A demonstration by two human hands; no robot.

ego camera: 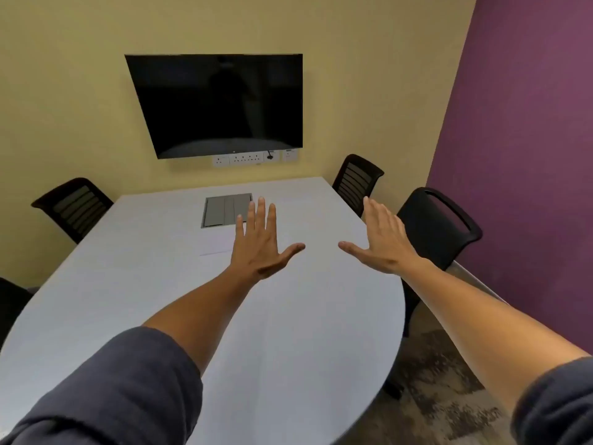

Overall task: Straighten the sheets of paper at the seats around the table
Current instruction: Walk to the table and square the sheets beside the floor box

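A pale sheet of paper (215, 241) lies near the middle of the white table (134, 284), faint against the top and partly hidden behind my left hand. My left hand (261, 242) is stretched out over the table with straight, spread fingers and holds nothing. My right hand (380, 240) is also flat and spread, hovering over the table's right edge with nothing in it. Whether either hand touches the table I cannot tell.
A grey cable hatch (224, 210) is set into the table beyond the paper. Black chairs stand at the far left (73, 208), far right (357, 183) and near right (438, 228). A dark screen (218, 104) hangs on the yellow wall; a purple wall is at right.
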